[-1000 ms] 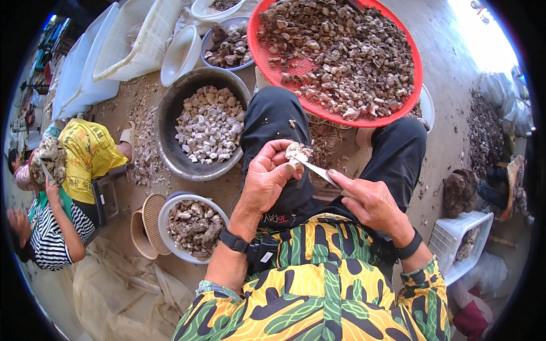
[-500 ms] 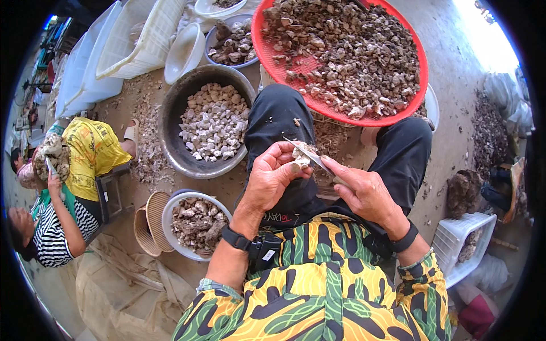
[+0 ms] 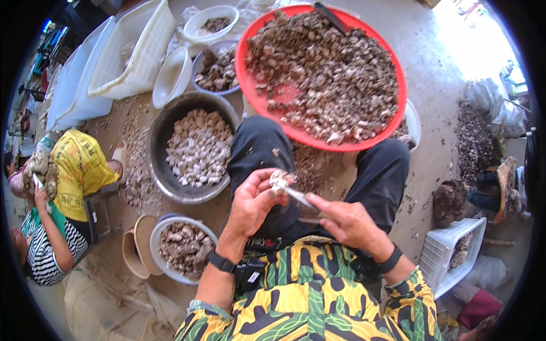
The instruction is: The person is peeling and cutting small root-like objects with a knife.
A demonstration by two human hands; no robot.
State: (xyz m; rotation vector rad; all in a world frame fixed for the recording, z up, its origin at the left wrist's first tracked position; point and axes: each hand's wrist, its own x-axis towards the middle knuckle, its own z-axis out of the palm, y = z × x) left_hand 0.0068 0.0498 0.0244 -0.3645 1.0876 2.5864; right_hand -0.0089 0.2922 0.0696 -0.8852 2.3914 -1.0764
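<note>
Over my knees, my left hand (image 3: 250,203) pinches a small whitish, rough-skinned lump (image 3: 279,178) between thumb and fingers. My right hand (image 3: 355,221) grips a knife (image 3: 298,196) whose blade reaches up-left to the lump's lower right side; its tip is hidden at the lump. Beyond my knees lies a red sieve tray (image 3: 401,85) heaped with brown-grey rough pieces. A dark basin (image 3: 158,170) of pale, trimmed-looking chunks stands to the left of my knee. Closer in on that side, a white bowl (image 3: 156,250) holds larger brownish lumps.
Another person (image 3: 60,227) sits at far left, holding a large lump and a knife. White plastic crates (image 3: 133,62) and a small white bowl (image 3: 207,36) stand at upper left. To the right are a tipped white crate (image 3: 435,258) and dark debris (image 3: 478,142). Scraps litter the floor.
The knife blade has dropped from across the top of the lump to its lower right side. The whole view has shifted, so most surroundings appear lower and farther left.
</note>
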